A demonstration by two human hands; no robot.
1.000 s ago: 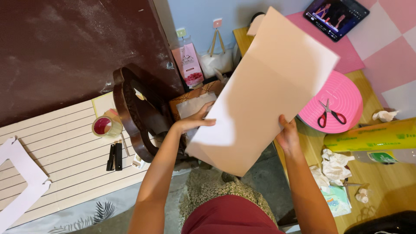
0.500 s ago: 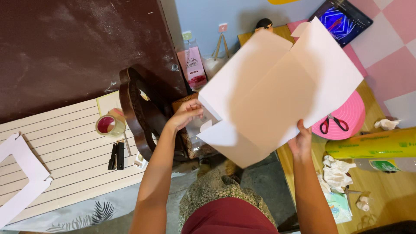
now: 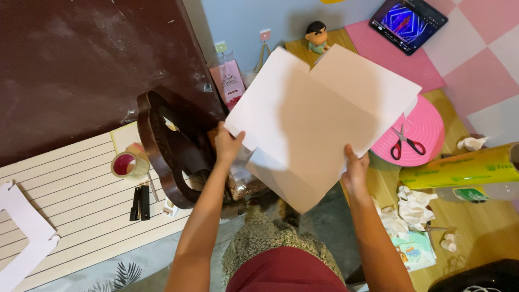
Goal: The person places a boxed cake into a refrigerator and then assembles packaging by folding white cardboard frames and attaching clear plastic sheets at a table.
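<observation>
A large white sheet of card point(image 3: 319, 119), folded and half opened out, is held up in front of me. My left hand point(image 3: 228, 143) pinches its left corner. My right hand point(image 3: 356, 170) grips its lower right edge, thumb on top. The sheet hides much of the wooden table behind it. Below it I see my patterned top and dark red trousers point(image 3: 284, 270).
A pink round lid point(image 3: 427, 127) with red-handled scissors point(image 3: 406, 143) lies right of the sheet, beside a yellow-green roll point(image 3: 459, 167) and crumpled tissues point(image 3: 413, 205). A dark wooden chair point(image 3: 167, 146), a tape roll point(image 3: 127, 164) and black clips point(image 3: 140, 203) sit on the left. A tablet point(image 3: 408, 19) is at the back.
The sheet has unfolded wider and swung flatter toward me. My left hand moved left along its edge, and my right hand dropped lower along the right edge.
</observation>
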